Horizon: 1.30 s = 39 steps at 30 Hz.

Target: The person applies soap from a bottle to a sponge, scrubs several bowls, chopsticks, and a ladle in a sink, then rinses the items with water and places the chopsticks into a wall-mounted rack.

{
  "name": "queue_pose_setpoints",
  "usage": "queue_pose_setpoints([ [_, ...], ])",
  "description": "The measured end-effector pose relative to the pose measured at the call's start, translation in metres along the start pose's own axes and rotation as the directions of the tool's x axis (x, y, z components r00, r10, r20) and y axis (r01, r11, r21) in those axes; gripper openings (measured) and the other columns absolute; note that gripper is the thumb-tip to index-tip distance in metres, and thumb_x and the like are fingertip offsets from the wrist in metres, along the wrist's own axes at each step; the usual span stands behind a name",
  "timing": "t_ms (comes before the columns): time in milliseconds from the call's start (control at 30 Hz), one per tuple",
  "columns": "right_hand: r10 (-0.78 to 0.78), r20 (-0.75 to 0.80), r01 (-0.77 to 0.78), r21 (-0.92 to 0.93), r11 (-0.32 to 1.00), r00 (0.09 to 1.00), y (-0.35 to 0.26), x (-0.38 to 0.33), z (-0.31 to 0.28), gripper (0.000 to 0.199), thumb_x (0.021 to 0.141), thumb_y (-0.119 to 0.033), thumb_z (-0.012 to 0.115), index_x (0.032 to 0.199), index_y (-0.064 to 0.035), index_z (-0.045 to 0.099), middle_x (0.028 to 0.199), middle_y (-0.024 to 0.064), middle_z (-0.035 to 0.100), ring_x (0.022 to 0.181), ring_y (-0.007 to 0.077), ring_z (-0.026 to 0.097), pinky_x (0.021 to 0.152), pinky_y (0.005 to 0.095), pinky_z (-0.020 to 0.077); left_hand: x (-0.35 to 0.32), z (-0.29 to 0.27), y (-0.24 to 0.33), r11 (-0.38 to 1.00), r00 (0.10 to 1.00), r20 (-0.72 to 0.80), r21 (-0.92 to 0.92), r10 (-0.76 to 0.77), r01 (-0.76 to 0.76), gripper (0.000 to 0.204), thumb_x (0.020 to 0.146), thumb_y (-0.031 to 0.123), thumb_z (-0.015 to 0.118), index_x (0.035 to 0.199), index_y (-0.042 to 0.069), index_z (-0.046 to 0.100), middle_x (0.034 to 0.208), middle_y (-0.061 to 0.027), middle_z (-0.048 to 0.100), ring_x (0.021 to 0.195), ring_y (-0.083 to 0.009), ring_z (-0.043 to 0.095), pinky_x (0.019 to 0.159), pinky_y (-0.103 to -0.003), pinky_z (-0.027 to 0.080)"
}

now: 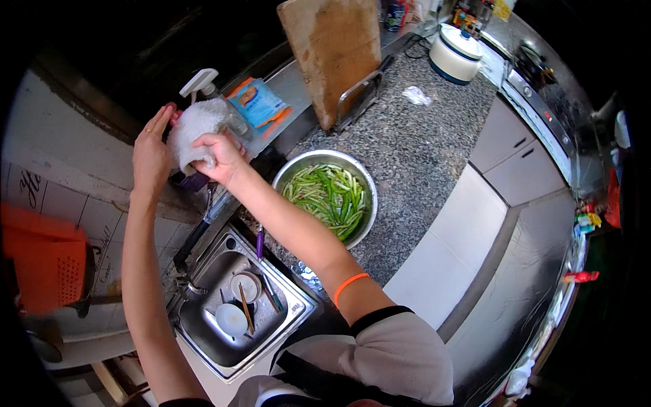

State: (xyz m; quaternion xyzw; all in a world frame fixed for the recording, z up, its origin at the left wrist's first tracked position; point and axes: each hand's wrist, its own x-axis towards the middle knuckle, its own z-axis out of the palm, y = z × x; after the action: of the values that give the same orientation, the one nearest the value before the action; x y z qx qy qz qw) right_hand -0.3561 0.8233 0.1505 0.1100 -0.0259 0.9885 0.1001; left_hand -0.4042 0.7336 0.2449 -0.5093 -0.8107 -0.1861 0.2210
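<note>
My right hand (pixel 222 157) is closed on a bunched white cloth (pixel 198 130), held over the back ledge beyond the sink. On the cloth's left side is my left hand (pixel 152 152), its fingers stretched out and pointing away from me. Those fingers lie along the cloth's edge, close to a small red thing (pixel 175 115) mostly hidden behind the cloth; I cannot make out what it is. Just behind the cloth stands a spray bottle with a white trigger head (pixel 199 82). A blue and orange packet (pixel 258 103) lies to its right.
Below my arms, a steel sink (pixel 203 337) holds bowls and chopsticks. A metal basin (pixel 369 197) of green beans (pixel 327 197) sits on the granite counter (pixel 420 149), partly behind my right forearm. A wooden cutting board (pixel 332 61) leans in a rack; a white pot (pixel 457 54) stands far right.
</note>
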Motion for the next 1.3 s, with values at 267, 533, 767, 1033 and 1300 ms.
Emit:
queue_pose_setpoints([
  [267, -0.008, -0.132, -0.006, -0.106, 0.994, 0.991, 0.01, 0.0, -0.001, 0.037, 0.061, 0.004, 0.049, 0.096, -0.007, 0.047, 0.09, 0.0057, 0.051, 0.082, 0.0216, 0.05, 0.066, 0.0304, 0.0438, -0.008, 0.003, -0.017, 0.996, 0.987, -0.142, 0.057, 0.072, -0.065, 0.032, 0.073, 0.005, 0.043, 0.103, 0.006, 0.053, 0.107, -0.0111, 0.051, 0.095, -0.0269, 0.051, 0.081, -0.033, 0.041],
  [533, 0.065, -0.088, -0.081, -0.189, 0.979, 0.994, 0.001, -0.019, -0.002, 0.033, 0.068, 0.003, 0.045, 0.1, -0.0017, 0.045, 0.095, 0.0109, 0.051, 0.089, 0.0257, 0.05, 0.078, 0.0389, 0.0423, -0.01, 0.001, -0.028, 0.988, 0.998, 0.027, 0.146, 0.053, -0.057, 0.048, 0.068, 0.005, 0.051, 0.115, 0.008, 0.042, 0.119, -0.0121, 0.041, 0.109, -0.0293, 0.039, 0.091, -0.035, 0.032],
  [767, 0.021, -0.149, -0.055, -0.23, 0.972, 0.989, 0.0, -0.022, -0.005, 0.032, 0.069, 0.002, 0.044, 0.101, -0.0005, 0.044, 0.097, 0.0115, 0.051, 0.091, 0.0268, 0.05, 0.079, 0.039, 0.0413, -0.017, 0.004, -0.021, 0.999, 1.0, 0.025, -0.043, 0.005, -0.004, 0.051, 0.068, 0.002, 0.053, 0.117, 0.007, 0.039, 0.122, -0.0118, 0.038, 0.112, -0.0263, 0.035, 0.092, -0.032, 0.031],
  [1033, -0.003, -0.105, -0.021, -0.223, 0.975, 0.994, -0.006, -0.002, -0.012, 0.033, 0.069, 0.002, 0.045, 0.101, -0.0003, 0.044, 0.097, 0.0117, 0.051, 0.091, 0.0269, 0.05, 0.079, 0.039, 0.041, -0.008, 0.007, -0.027, 0.988, 0.996, 0.002, 0.127, 0.089, -0.088, 0.047, 0.07, 0.003, 0.047, 0.116, 0.007, 0.041, 0.12, -0.01, 0.041, 0.11, -0.0266, 0.038, 0.091, -0.033, 0.031],
  [1300, -0.006, -0.063, -0.009, -0.231, 0.973, 0.998, -0.003, -0.001, -0.003, 0.037, 0.068, 0.004, 0.047, 0.104, 0.0, 0.043, 0.1, 0.0119, 0.05, 0.095, 0.027, 0.048, 0.084, 0.0394, 0.0384, -0.018, 0.006, -0.027, 0.986, 0.99, -0.065, 0.116, 0.126, -0.118, 0.049, 0.067, 0.0, 0.046, 0.115, 0.009, 0.043, 0.118, -0.0098, 0.043, 0.105, -0.0254, 0.043, 0.09, -0.033, 0.032],
])
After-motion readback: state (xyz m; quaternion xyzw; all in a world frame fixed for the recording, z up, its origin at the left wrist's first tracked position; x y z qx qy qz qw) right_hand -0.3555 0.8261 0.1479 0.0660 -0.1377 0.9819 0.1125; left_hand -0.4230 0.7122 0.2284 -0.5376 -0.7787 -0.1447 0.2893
